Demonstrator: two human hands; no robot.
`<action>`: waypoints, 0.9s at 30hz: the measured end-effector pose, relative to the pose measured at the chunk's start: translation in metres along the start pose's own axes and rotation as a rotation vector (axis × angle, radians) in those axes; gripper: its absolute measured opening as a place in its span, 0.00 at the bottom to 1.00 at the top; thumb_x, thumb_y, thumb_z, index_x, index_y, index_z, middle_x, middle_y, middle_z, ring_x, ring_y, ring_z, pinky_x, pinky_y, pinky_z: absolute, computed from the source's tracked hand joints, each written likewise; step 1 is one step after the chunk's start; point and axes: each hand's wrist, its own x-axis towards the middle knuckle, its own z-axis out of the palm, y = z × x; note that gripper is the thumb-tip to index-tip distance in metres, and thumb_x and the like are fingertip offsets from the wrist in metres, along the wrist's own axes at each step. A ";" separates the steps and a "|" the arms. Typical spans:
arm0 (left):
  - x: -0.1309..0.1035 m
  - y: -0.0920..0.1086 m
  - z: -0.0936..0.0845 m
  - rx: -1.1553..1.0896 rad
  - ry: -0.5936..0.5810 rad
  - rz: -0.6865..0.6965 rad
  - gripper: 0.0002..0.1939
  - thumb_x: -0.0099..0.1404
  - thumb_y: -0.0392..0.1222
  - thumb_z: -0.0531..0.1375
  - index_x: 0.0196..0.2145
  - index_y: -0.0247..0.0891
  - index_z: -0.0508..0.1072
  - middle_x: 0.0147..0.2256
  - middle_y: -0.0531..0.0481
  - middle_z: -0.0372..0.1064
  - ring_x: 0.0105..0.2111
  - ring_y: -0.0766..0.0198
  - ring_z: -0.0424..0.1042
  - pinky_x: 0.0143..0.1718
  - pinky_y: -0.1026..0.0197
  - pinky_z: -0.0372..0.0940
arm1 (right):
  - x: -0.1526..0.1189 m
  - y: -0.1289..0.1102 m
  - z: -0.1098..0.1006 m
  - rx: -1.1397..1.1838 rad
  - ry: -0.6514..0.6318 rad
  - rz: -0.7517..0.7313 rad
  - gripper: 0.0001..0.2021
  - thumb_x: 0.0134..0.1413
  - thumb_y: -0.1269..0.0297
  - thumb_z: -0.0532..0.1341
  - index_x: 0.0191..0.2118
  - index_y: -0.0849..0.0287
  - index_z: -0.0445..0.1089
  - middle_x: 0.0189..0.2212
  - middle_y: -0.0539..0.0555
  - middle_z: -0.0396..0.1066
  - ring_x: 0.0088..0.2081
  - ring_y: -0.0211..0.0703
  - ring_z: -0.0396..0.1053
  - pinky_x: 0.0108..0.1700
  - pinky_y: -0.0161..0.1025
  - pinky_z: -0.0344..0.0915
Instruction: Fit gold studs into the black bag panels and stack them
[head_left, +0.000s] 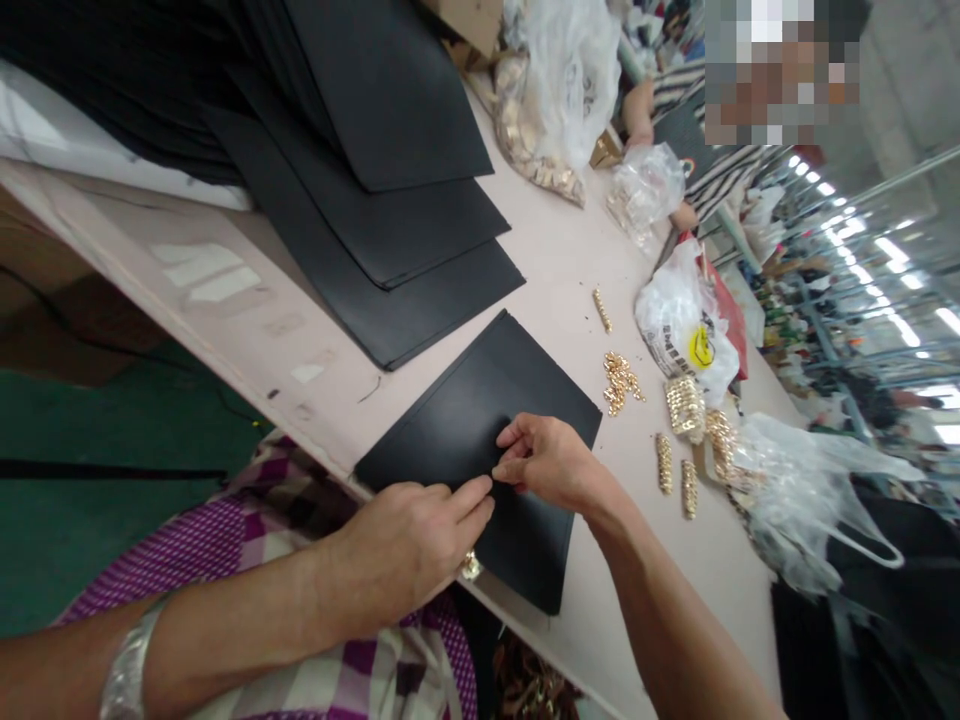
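So the biggest thing here is a pale table (720, 590), with a thick stack of black sheets (397, 90) fanned out toward its left end, corners pointing at the middle. A single black panel (465, 410), the piece being worked on, lies flat along the near edge, just beside that stack. Plastic bags come next: a whitish one (577, 90) toward the far edge, one with a yellow smiley (682, 330), and another (795, 500) by the right edge. The left hand (424, 530) rests on the panel, fingers bent, with a gold bit (470, 566) peeking out underneath; can't tell if it's gripping that. The right hand (551, 460) has thumb and fingertips drawn together over the panel, but whatever's between them, if anything, I can't make out. Smaller still, gold strips (664, 463) and a loose gold heap (621, 384) sit between the panel and the bags.
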 end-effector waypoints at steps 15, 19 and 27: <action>-0.003 0.000 0.006 -0.048 0.114 -0.009 0.23 0.61 0.24 0.53 0.49 0.42 0.72 0.49 0.50 0.72 0.34 0.62 0.77 0.29 0.61 0.66 | -0.055 0.051 -0.007 -0.361 0.862 -0.113 0.23 0.54 0.56 0.64 0.53 0.63 0.71 0.47 0.66 0.72 0.47 0.57 0.72 0.52 0.53 0.66; 0.000 0.012 0.016 -0.140 0.103 0.049 0.22 0.62 0.23 0.52 0.47 0.43 0.73 0.41 0.51 0.74 0.32 0.62 0.76 0.30 0.62 0.64 | -0.070 0.093 -0.006 0.107 0.804 -0.049 0.29 0.44 0.58 0.68 0.54 0.60 0.70 0.44 0.62 0.76 0.46 0.55 0.74 0.49 0.49 0.69; 0.001 0.041 0.003 -0.602 0.120 0.009 0.08 0.70 0.37 0.55 0.43 0.39 0.74 0.37 0.51 0.73 0.37 0.63 0.74 0.40 0.63 0.64 | -0.158 0.203 -0.052 0.315 0.916 0.025 0.27 0.32 0.54 0.70 0.43 0.60 0.77 0.34 0.58 0.79 0.40 0.57 0.76 0.42 0.49 0.71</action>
